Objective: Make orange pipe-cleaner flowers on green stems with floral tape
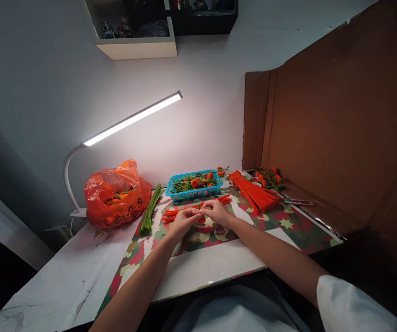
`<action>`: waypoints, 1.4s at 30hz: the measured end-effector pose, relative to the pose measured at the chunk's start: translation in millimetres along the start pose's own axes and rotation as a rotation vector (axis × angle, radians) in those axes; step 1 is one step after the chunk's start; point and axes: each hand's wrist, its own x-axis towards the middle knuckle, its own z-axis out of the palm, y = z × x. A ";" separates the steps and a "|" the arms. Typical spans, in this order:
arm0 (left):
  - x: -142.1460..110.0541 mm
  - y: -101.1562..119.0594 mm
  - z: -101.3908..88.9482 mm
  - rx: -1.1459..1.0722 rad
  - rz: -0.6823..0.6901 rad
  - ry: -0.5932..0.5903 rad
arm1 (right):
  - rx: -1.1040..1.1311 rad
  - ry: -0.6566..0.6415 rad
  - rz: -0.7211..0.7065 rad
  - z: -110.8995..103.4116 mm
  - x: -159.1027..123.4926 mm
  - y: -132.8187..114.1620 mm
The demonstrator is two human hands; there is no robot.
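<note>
My left hand (185,219) and my right hand (217,213) meet over the middle of the table with their fingertips pinched together. Between them shows a bit of green pipe cleaner (199,207); most of it is hidden by the fingers. Just behind and beneath the hands lie loose orange-red pipe cleaners (171,214). A bundle of green pipe cleaners (151,210) is left of my left hand. To the right of my right hand, a thick fanned bundle of orange-red pipe cleaners (255,192) rests on the table.
Behind the hands stands a blue plastic basket (176,196) of orange flowers with green stems. An orange plastic bag (115,203) sits at left beside a lit clamp lamp (132,119). More orange flowers (269,176) and scissors (298,202) lie near the cardboard wall (323,138).
</note>
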 end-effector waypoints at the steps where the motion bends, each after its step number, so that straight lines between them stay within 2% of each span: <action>1: -0.8 2.1 0.1 -0.015 -0.015 0.005 | 0.013 -0.021 -0.003 -1.6 0.0 -1.9; 4: -1.9 6.7 -1.8 -0.104 -0.076 -0.029 | 0.088 -0.097 -0.014 -5.8 -0.5 -7.8; 10: -0.5 5.5 -9.8 -0.412 -0.236 -0.271 | 0.303 -0.229 0.003 -4.8 -3.2 -11.2; 13: -0.8 4.4 -9.6 -0.388 -0.262 -0.314 | 0.351 -0.297 0.033 -3.8 -1.4 -6.1; 15: -1.2 3.7 -7.6 -0.288 -0.199 -0.239 | 0.298 -0.259 0.003 -4.0 1.2 -1.6; 18: -1.5 2.7 -2.7 -0.103 -0.052 -0.012 | 0.164 -0.096 -0.039 -3.6 4.6 4.0; 21: -2.0 1.2 2.9 0.120 0.095 0.128 | 0.058 0.058 -0.012 -0.7 4.6 5.5; 25: -3.4 -1.5 7.5 0.391 0.264 0.211 | 0.060 0.091 0.017 4.0 0.2 2.9; 29: -2.6 -4.0 6.7 0.364 0.265 0.222 | 0.072 0.056 -0.003 4.7 -1.8 2.4; 32: 0.4 -3.5 2.8 0.188 0.167 0.153 | 0.094 0.029 -0.008 2.6 -0.9 3.4; 38: 3.3 -1.4 -6.4 -0.231 -0.048 -0.083 | 0.243 -0.079 -0.064 -2.4 1.7 3.5; 42: 2.0 -1.6 -8.4 -0.342 -0.127 -0.233 | 0.288 -0.119 -0.016 -2.9 1.1 3.1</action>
